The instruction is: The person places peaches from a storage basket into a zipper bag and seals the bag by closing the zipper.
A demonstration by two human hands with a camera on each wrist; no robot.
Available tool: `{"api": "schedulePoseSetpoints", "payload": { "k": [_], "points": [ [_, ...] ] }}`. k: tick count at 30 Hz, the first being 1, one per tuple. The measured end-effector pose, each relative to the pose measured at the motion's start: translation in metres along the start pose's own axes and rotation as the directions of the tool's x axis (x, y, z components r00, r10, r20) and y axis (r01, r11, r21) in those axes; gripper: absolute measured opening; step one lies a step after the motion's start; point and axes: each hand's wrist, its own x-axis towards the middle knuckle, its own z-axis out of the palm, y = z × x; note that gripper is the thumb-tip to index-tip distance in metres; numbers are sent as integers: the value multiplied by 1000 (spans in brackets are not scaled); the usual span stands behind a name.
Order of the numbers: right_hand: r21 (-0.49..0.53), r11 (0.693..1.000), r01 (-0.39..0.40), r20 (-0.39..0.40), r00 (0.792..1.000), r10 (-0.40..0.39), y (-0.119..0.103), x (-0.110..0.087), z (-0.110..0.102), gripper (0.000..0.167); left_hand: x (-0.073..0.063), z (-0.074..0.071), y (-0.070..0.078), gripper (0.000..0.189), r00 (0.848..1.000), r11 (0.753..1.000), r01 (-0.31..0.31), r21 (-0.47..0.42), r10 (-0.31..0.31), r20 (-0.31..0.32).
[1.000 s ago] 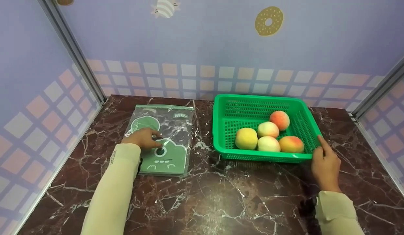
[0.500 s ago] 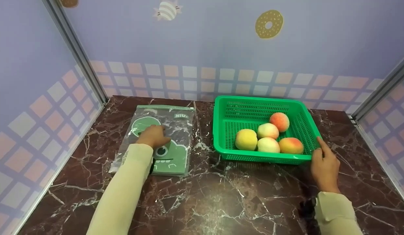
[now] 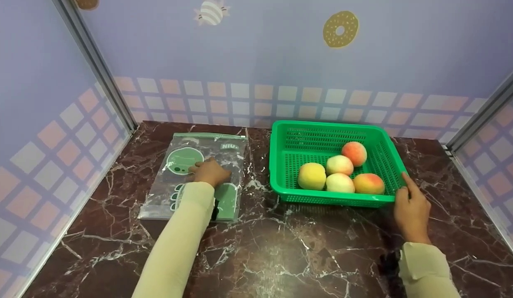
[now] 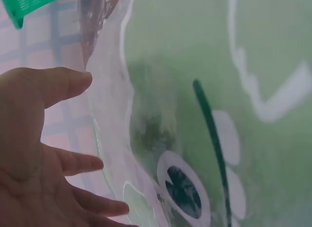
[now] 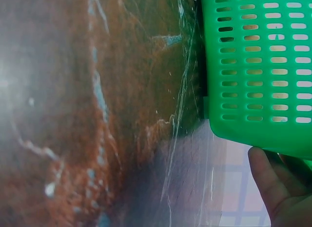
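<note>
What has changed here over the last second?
The left hand moved rightward over the clear plastic zip bag with green cartoon print; nothing was visibly grasped or released. The right hand stays against the green plastic basket holding five round, yellow-red peaches; bag, basket and peaches stayed put.

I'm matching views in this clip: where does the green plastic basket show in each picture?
Head: the green plastic basket sits right of centre, the right hand at its near right corner.
Left wrist: only a small basket section shows, at the top left.
Right wrist: its slotted wall fills the upper right.
Shared landmark: the checked wall pattern, behind the basket in head, at left in left wrist, bottom right in right wrist.
</note>
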Motion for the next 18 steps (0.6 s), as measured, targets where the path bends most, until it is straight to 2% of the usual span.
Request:
{"api": "schedulePoseSetpoints", "payload": {
  "k": [4, 7, 11, 18],
  "points": [
    [12, 1000, 7, -5, 1000, -6, -1, 2, 0, 50, 2, 4, 2, 93, 999, 999, 36, 35, -36, 2],
    [16, 1000, 4, -7, 1000, -4, -1, 2, 0, 50, 3, 6, 1, 92, 998, 998, 44, 41, -45, 38],
    [19, 1000, -4, -6, 1000, 4, -1, 0, 1, 50, 3, 9, 0, 90, 996, 997, 43, 61, -48, 81],
    [22, 1000, -10, -6, 1000, 10, 1, -1, 0, 50, 8, 10, 1, 86, 996, 996, 16, 89, -24, 88]
  ]
}}
